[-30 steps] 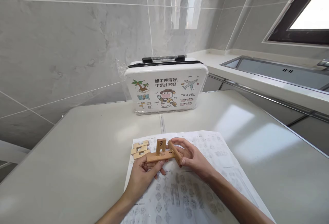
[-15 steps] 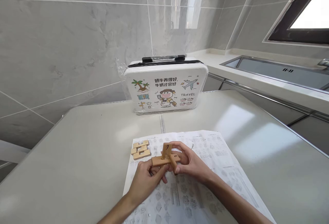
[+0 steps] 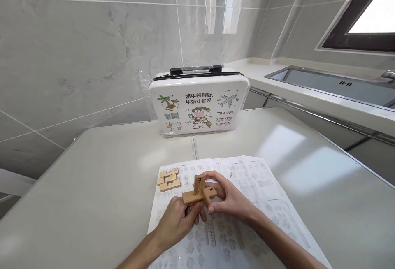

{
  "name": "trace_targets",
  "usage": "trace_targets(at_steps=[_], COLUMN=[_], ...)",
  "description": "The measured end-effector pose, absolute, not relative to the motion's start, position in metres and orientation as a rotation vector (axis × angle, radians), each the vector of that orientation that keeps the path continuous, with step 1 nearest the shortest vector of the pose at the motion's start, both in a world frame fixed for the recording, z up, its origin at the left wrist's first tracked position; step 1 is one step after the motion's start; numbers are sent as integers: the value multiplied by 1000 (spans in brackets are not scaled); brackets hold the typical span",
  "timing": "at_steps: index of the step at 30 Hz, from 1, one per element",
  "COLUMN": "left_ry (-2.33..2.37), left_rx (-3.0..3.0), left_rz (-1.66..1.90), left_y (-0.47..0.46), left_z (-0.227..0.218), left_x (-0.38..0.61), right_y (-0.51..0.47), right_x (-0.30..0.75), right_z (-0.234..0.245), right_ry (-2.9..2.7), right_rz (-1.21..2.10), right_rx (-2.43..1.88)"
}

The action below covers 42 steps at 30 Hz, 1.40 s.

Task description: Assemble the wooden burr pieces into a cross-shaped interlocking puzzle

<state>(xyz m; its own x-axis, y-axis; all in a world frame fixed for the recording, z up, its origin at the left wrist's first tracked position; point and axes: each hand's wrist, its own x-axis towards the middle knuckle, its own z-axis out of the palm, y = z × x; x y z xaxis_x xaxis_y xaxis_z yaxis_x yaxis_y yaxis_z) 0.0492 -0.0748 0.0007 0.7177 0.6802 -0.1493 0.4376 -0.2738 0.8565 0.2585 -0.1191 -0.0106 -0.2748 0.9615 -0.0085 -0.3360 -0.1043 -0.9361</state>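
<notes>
Mid-assembly, apparently: left hand point(image 3: 177, 224) fingers pinch the flat wooden bar point(image 3: 189, 198) carrying an upright piece point(image 3: 199, 182), right hand point(image 3: 231, 201) fingers pinch the cross piece point(image 3: 210, 193) against it; seating calls for aligned notches.

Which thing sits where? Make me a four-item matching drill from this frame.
1. interlocked wooden puzzle bars
2. loose pile of light wooden blocks
3. white cartoon-printed carry case
4. printed paper sheet

A. upright by the grey tiled wall
B. flat on the white table
C. gripped by left hand and right hand
D. on the sheet's far left corner

Pairs: 1-C, 2-D, 3-A, 4-B.
</notes>
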Motion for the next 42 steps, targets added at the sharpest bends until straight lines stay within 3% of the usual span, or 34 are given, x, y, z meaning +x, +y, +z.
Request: trace_targets(at_steps=[27,35,42], left_ry=[786,777,703], left_rx=[2021,1993,1830], left_rz=[243,263,281], left_y=[-77,-78,-77], left_z=[1,1,-1], left_x=[50,49,47], right_y=[-120,-119,-117], right_x=[244,250,256], right_z=[-22,-20,-13], right_ry=[-972,-1060,-1158], right_rz=[1509,1546,1381], right_rx=[-768,-824,-1027])
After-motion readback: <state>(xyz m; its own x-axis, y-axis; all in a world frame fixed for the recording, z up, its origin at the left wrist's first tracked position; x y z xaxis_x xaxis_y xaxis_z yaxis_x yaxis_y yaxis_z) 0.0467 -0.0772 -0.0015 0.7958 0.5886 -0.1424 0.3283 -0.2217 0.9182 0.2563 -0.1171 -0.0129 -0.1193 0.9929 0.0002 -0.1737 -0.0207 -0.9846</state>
